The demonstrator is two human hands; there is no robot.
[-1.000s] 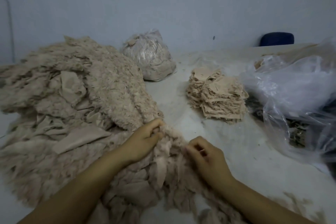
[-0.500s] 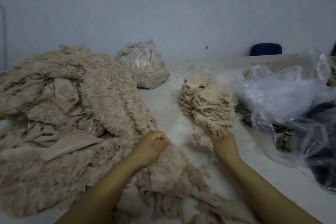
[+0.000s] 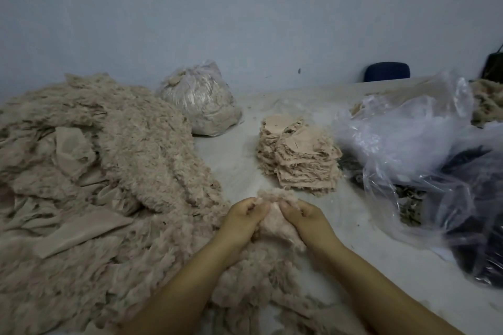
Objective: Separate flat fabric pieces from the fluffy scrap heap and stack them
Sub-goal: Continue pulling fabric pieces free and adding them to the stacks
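Curled fingers (image 3: 251, 205) of the left hand (image 3: 245, 221) pinching the upper left edge of a small fluffy beige fabric piece (image 3: 275, 223). Curled fingers of the right hand (image 3: 306, 219) pinching its upper right edge, thumbs almost touching over the middle. Held between both hands just above the near edge of the big heap of fluffy beige fabric scraps (image 3: 103, 185). Long axis of the piece running away from the person and toward the body, tufted far end pointing to the wall, lower end hanging down onto the heap; exact outline hard to tell under the fur.

Just to the right of the heap and beyond the hands, a neat stack of flat beige fabric pieces (image 3: 298, 155), standing on the pale grey table (image 3: 234, 160), apart from the hands. Behind the heap's far right corner, a tied clear plastic bag stuffed with beige scraps (image 3: 201, 99). Far right of the heap, past the stack, loose crumpled clear plastic bags (image 3: 402, 139) with dark material inside. Behind them, at the wall, a dark blue rounded chair back (image 3: 386, 71).
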